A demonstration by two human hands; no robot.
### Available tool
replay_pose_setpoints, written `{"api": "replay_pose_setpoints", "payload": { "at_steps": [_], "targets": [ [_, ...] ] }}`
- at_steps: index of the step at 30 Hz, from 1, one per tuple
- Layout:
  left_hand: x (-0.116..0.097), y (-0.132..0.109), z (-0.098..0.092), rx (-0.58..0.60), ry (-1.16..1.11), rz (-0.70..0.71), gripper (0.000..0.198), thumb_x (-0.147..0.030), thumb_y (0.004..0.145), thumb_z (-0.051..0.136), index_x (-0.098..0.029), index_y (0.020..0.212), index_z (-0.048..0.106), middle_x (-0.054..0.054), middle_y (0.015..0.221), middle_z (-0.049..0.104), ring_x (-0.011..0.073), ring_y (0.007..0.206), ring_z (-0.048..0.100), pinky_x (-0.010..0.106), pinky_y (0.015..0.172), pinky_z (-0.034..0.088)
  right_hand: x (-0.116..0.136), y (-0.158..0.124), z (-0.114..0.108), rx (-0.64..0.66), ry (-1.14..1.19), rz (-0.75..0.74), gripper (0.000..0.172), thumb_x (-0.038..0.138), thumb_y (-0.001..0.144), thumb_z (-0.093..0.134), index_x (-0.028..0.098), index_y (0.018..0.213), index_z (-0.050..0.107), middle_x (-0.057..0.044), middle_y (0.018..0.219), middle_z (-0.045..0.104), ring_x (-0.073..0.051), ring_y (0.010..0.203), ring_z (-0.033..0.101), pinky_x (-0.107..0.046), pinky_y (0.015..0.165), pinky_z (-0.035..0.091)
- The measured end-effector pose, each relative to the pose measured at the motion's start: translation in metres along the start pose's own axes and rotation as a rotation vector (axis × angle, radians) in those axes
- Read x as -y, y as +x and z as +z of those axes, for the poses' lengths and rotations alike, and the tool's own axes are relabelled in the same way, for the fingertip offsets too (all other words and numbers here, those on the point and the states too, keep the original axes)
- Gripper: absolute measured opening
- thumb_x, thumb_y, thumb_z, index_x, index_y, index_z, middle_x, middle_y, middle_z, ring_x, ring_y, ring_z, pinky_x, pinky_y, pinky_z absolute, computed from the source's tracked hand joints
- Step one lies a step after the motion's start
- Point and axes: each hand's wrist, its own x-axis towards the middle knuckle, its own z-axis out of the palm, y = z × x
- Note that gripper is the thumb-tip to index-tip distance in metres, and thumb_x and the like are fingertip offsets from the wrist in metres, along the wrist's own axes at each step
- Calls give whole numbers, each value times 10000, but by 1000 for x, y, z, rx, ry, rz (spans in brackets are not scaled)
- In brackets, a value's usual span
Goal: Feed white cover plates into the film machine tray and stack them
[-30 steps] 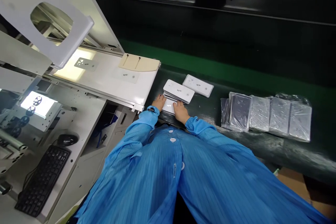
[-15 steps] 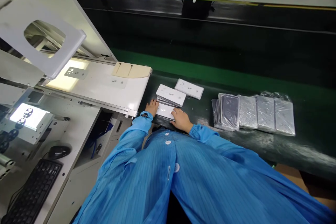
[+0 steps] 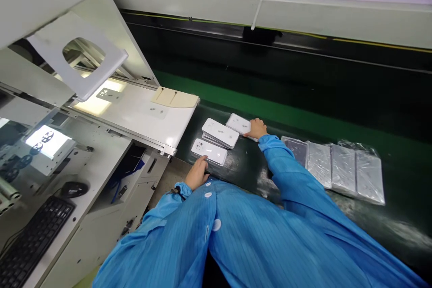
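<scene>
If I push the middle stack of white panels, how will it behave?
The middle stack would probably shear rather than move as one, since its layers' edges are staggered. Its top looks smooth and glossy, so the uppermost panel may slip easily. Tipping seems unlikely: it lies low and broad.

The right arm [image 3: 297, 171] stretches well forward in its blue sleeve, its hand [image 3: 257, 128] palm down with fingers bent; whether they grip cannot be told. The left arm [image 3: 148, 225] stays nearer the torso, elbow bent, its hand [image 3: 197, 173] loosely open, fingers slightly curled.
</scene>
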Motion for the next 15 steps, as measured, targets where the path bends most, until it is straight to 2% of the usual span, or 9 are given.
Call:
{"api": "replay_pose_setpoints", "payload": {
  "at_steps": [3,6,11,15],
  "targets": [
    [9,-12,-1,-59,-31,-72,288,-36,636,560,-194,825,410,146,1332,416,279,1250,422,518,1019,366,-1,9,0,26,-11,-21,798,461,533,804,113,1166,465,-161,1204,452,-311,1150,402,-416,887,393],
    [14,-19,-2,-65,-66,-92,282,-43,632,562,-191,822,416,146,1327,419,268,1214,455,507,1004,380,-4,16,0,39,-15,-22,839,426,483,835,98,1157,457,-173,1192,462,-313,1142,415,-412,879,402],
    [15,-23,0,-96,-58,-101,291,-37,635,559,-195,819,400,154,1327,411,265,1191,466,498,996,383,-4,24,1,34,-16,-22,930,445,411,861,77,1148,431,-205,1176,480,-323,1128,441,-403,875,401],
    [14,-23,-1,-92,-51,-98,290,-34,645,547,-195,821,383,163,1322,405,257,1170,479,480,989,389,-3,24,0,28,-9,-22,933,409,408,870,83,1148,404,-219,1158,518,-330,1110,477,-387,864,398]
  ]
}}
